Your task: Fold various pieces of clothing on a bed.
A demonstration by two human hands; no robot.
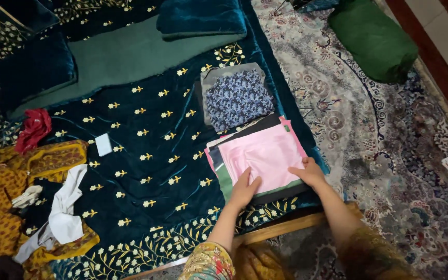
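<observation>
Both hands lie flat and open on a pink folded cloth [265, 155] that tops a small stack of folded fabrics [234, 179] — the left hand [245, 191] pressing near the stack's lower left corner, the right hand [309, 173] spread over its lower right edge, neither one gripping anything. The stack sits on a dark teal velvet bed cover [146, 155] embroidered with small yellow flowers, close to the cover's right border, where a pale patterned carpet [348, 119] begins. Beneath the pink piece, edges of black, green and pink cloth peek out, so the pile looks slightly uneven. Just beyond it lies a separate blue-and-white printed folded fabric [238, 98], touching or nearly touching the stack's far corner. Off to the left, well apart, a heap of mustard printed clothing [6, 197] with a white garment [66, 210] and a red cloth [33, 128] waits unfolded, and a green bolster [372, 39] rests on the carpet. Judging by the flat palms, the step in hand is smoothing and squaring the top piece on its pile — the move to follow would call for even pressure outward from the centre and a nudge at the edges so the layers line up.
</observation>
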